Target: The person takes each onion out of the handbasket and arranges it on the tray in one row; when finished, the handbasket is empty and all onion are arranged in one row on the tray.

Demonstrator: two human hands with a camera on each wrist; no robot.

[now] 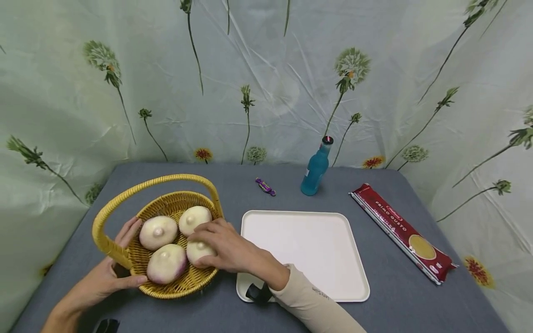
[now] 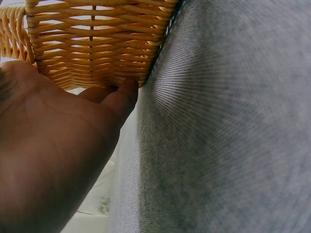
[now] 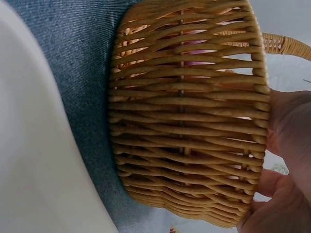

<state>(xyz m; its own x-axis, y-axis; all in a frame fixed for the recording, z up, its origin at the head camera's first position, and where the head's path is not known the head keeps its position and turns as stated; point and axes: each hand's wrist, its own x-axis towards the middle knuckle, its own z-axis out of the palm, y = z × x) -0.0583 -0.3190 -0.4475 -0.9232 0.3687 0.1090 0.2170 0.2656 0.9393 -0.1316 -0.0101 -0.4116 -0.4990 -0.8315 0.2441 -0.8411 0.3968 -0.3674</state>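
A yellow wicker basket [image 1: 187, 286] with a tall arched handle stands at the left of the table. Several white turnips [image 1: 158, 232] with purple undersides lie in it. My left hand [image 1: 100, 277] holds the basket's near left side, thumb along the front rim and fingers at the outer left wall. In the left wrist view, fingertips [image 2: 127, 90] touch the weave. Over the basket's right rim reaches my right hand [image 1: 226, 245], its fingers and thumb around the nearer right turnip [image 1: 199, 250]. The right wrist view shows mostly the basket wall [image 3: 189, 116], which hides that turnip.
A white rectangular tray [image 1: 300, 249] lies right of the basket, partly under the right forearm. Behind it are a purple-wrapped candy [image 1: 265, 187] and a blue bottle [image 1: 315, 171]. A red pasta packet [image 1: 399, 231] lies at the right. A floral curtain [image 1: 275, 83] hangs behind the table.
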